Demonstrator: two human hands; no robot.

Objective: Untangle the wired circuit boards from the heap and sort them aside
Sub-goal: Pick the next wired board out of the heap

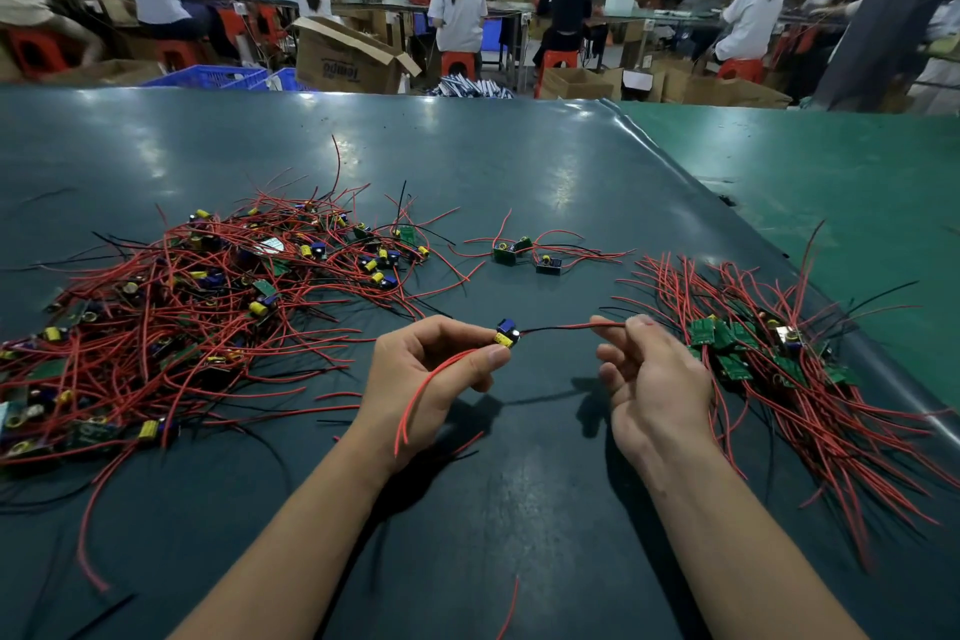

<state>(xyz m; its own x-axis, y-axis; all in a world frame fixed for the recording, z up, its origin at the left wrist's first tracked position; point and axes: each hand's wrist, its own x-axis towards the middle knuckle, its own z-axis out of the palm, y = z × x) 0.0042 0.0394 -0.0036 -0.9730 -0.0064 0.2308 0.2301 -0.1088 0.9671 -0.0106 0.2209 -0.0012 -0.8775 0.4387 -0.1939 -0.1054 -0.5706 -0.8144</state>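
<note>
Above the dark green counter, the left hand pinches a small board with blue and yellow capacitors, while the right hand pinches its red and black wire between thumb and forefinger, other fingers loosely curled, between the tangled red-wired heap and the sorted pile.

We saw the tangled heap of small green circuit boards spread toward the left edge of the table, its yellow and blue capacitors poking up among loose red and black wires. The sorted pile lay near the right edge, boards bunched together and red wires fanning toward the near edge. Between them, farther back near the middle, three stray boards sat close together with wires trailing sideways. One single board was held above the table, its wire stretched taut rightward, another red wire drooping.
</note>
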